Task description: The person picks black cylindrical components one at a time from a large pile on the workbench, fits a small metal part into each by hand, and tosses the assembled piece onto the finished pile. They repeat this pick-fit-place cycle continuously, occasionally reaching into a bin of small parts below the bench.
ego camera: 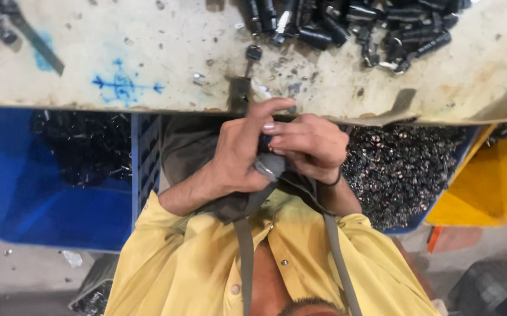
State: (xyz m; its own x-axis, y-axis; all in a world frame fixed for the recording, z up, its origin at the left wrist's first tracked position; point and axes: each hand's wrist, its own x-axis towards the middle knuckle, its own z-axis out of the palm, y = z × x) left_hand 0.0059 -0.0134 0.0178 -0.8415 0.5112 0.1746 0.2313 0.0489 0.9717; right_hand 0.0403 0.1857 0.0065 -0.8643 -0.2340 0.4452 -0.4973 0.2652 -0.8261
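My left hand (pixel 239 155) and my right hand (pixel 312 146) meet close to my chest, just below the workbench edge (pixel 148 107). Together they pinch a small dark part with a silvery metal end (pixel 267 165); most of it is hidden by my fingers. My left index finger sticks up toward the bench. A dark band circles my right wrist. My yellow shirt and two grey straps (pixel 244 246) fill the bottom of the view.
A pile of black cylindrical parts (pixel 353 29) lies on the worn, stained bench top. Under the bench stand a blue bin of small black pieces (pixel 7 193) at left, a bin of shiny dark pieces (pixel 405 169) at right, and a yellow bin (pixel 493 181) far right.
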